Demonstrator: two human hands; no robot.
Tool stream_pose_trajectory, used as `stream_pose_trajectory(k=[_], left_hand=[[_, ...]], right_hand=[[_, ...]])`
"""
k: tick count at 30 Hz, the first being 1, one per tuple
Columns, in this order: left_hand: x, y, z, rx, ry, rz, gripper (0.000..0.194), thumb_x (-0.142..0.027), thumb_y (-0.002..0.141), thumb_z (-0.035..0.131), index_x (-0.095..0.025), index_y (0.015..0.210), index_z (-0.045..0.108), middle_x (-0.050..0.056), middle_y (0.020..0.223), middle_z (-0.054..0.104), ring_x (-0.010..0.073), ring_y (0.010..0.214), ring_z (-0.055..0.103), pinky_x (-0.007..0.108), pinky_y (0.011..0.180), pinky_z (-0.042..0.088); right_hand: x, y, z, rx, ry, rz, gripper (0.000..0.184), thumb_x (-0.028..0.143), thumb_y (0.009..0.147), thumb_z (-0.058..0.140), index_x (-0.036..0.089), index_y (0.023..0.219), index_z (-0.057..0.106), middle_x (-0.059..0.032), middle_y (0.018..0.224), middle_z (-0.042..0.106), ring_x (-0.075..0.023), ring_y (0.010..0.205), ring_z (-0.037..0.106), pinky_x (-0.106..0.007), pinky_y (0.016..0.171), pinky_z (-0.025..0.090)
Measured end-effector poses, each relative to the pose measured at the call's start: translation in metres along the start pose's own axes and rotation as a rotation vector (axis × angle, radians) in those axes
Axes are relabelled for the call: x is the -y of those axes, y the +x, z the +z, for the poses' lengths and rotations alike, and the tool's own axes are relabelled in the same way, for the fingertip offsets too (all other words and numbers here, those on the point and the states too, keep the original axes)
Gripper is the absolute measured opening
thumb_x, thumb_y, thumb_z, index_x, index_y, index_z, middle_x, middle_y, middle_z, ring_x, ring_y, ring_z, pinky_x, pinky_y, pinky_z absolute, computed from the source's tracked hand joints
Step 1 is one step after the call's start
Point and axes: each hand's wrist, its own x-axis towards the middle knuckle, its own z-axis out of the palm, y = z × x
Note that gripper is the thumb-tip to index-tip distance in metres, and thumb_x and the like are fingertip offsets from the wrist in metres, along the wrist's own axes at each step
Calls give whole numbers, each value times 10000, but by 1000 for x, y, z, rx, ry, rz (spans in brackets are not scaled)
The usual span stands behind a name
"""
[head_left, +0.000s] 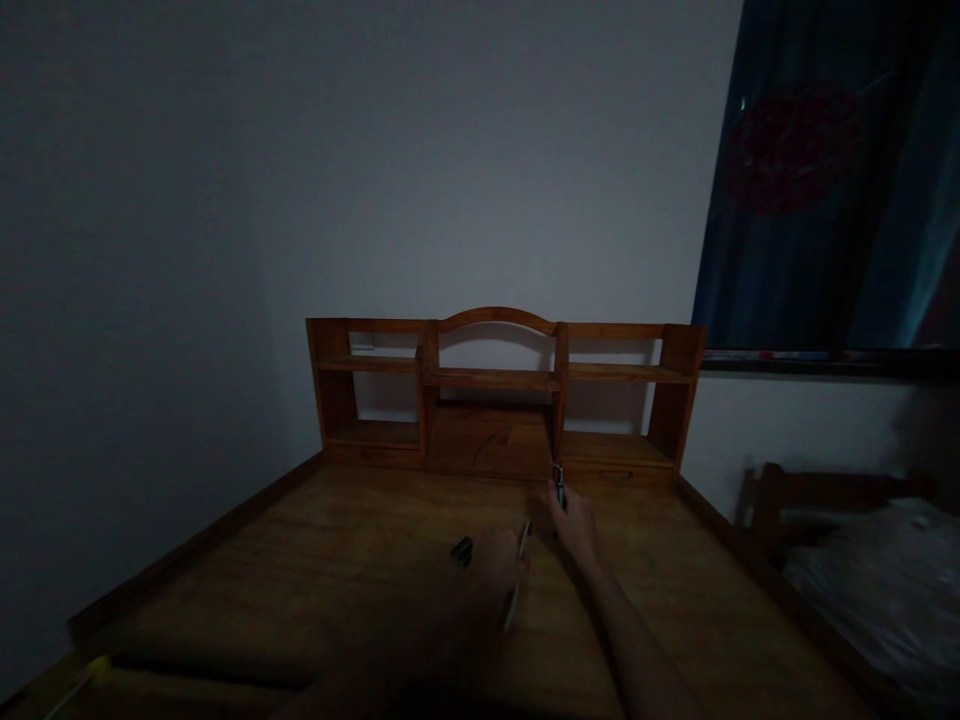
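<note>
A small dark tool with a metallic tip (559, 484) is held in the right hand (575, 520), whose fingers are closed around it. The tool is pointed away from the wearer, near the lower right corner of the middle panel (491, 440) of a wooden shelf unit (493, 380); whether the panel is touched cannot be told. A slim, pale item (517, 580) is gripped in the left hand (496, 558), slanted, with its darker end uppermost. A short dark object (462, 551) is seen at the other side of the left hand; whether it is held too cannot be made out in the dim light. Both hands are held over a broad wooden board (360, 560), the left nearer the wearer than the right.

The shelf unit is set at the far end of the board, against a pale wall (465, 160). A curve-like dark mark is seen on the middle panel. At the lower left, a small yellow item (98, 668) is partly seen. To the right, a wrinkled, pale bundle (892, 590) is placed by a wooden frame (810, 492), below a window with dark blue curtains (795, 250).
</note>
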Motion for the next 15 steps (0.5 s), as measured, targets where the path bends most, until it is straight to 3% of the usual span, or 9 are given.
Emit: stream_pose_trajectory(k=[4, 8, 12, 15], left_hand=[[-2, 13, 11, -71, 121, -10, 321, -323, 829, 458, -106, 823, 695, 230, 831, 640, 325, 798, 614, 416, 658, 390], [8, 26, 7, -92, 171, 28, 338, -396, 831, 477, -136, 780, 687, 177, 804, 643, 267, 775, 612, 364, 660, 392], [40, 30, -23, -77, 203, 34, 499, -566, 806, 451, -143, 639, 656, 90, 618, 597, 209, 624, 584, 309, 594, 368], [72, 28, -57, -59, 218, 23, 475, -536, 806, 463, -136, 630, 648, 55, 578, 577, 173, 571, 560, 270, 556, 341]], right_hand=[[2, 0, -1, 9, -10, -15, 561, 516, 924, 263, 148, 726, 637, -100, 634, 636, -184, 589, 581, -262, 562, 302], [5, -1, -2, 8, -10, -20, 553, 507, 929, 263, 142, 742, 635, -101, 638, 639, -181, 585, 579, -259, 555, 298], [5, -1, -3, -40, -1, 18, 565, 510, 934, 252, 145, 716, 624, -93, 601, 624, -177, 560, 569, -260, 538, 285], [6, -1, -1, -67, 11, 30, 564, 510, 932, 264, 148, 680, 615, -82, 586, 616, -165, 533, 557, -258, 520, 272]])
